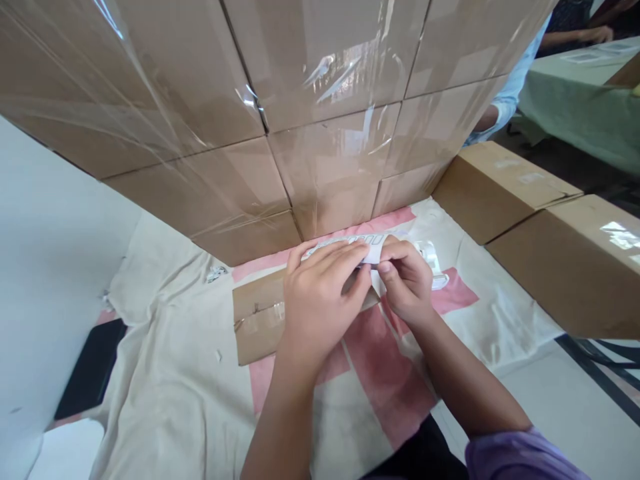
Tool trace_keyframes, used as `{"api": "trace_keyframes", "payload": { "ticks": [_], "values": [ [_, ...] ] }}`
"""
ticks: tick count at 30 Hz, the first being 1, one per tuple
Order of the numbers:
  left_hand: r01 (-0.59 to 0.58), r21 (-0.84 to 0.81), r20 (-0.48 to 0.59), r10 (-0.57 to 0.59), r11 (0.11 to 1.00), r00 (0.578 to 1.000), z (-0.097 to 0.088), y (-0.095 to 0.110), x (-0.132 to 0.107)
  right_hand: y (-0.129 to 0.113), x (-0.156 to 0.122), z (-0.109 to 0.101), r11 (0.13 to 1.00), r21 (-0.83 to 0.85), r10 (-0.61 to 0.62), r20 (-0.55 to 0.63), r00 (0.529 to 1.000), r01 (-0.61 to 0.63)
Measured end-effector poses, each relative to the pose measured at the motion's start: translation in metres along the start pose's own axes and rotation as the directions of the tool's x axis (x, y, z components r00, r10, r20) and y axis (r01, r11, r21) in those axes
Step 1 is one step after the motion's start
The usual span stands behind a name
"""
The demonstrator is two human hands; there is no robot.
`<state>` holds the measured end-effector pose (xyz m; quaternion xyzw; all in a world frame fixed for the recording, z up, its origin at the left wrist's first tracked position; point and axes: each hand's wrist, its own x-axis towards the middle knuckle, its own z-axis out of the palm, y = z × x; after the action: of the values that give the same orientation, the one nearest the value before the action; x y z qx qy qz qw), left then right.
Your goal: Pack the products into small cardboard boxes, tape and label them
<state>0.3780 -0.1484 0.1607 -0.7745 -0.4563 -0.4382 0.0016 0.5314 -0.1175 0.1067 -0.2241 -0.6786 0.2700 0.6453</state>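
Both of my hands meet over a flat piece of cardboard (257,319) lying on a cream and pink cloth (165,373). My left hand (320,293) curls its fingers over a white printed paper strip (373,250) and pinches it. My right hand (407,280) grips the same strip from the right, thumb and fingers closed on its end. A bit of clear plastic film (433,260) sticks out just beyond my right hand.
A wall of stacked cardboard boxes wrapped in clear film (280,113) rises right behind my hands. Two closed cartons (505,187) (585,267) lie at the right. Another person's sleeve (510,93) shows behind the stack, beside a green-covered table (580,107).
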Motion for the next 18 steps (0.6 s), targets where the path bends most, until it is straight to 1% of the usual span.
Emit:
{"api": "trace_keyframes", "payload": {
  "ticks": [3, 5, 8, 11, 15, 17, 18],
  "values": [
    [-0.009, 0.018, 0.01, 0.009, 1.0, 1.0, -0.004, -0.001, -0.001, 0.001, -0.002, 0.0, 1.0, -0.01, -0.011, 0.008, 1.0, 0.011],
    [-0.011, 0.009, 0.048, 0.01, 1.0, 0.999, -0.007, -0.001, -0.001, 0.002, -0.003, 0.0, 0.998, -0.048, -0.031, 0.006, 1.0, 0.031],
    [0.052, -0.024, 0.084, -0.05, 0.998, 0.995, -0.012, -0.002, -0.001, 0.004, -0.003, -0.002, 0.991, -0.109, -0.079, 0.028, 0.996, 0.081],
    [0.125, -0.048, 0.043, -0.123, 0.991, 0.992, -0.011, -0.002, -0.001, 0.005, -0.001, -0.002, 0.983, -0.139, -0.113, 0.06, 0.992, 0.12],
    [0.161, -0.033, -0.039, -0.162, 0.986, 0.986, -0.006, -0.003, -0.001, 0.005, 0.001, -0.001, 0.977, -0.18, -0.106, 0.067, 0.992, 0.116],
    [0.202, -0.029, -0.135, -0.204, 0.979, 0.97, -0.005, -0.004, -0.002, 0.006, 0.002, -0.003, 0.971, -0.225, -0.077, 0.027, 0.997, 0.081],
    [0.228, -0.042, -0.176, -0.232, 0.973, 0.957, -0.005, -0.005, -0.002, 0.008, 0.003, -0.006, 0.965, -0.26, -0.05, -0.028, 0.998, 0.041]
  ]
}}
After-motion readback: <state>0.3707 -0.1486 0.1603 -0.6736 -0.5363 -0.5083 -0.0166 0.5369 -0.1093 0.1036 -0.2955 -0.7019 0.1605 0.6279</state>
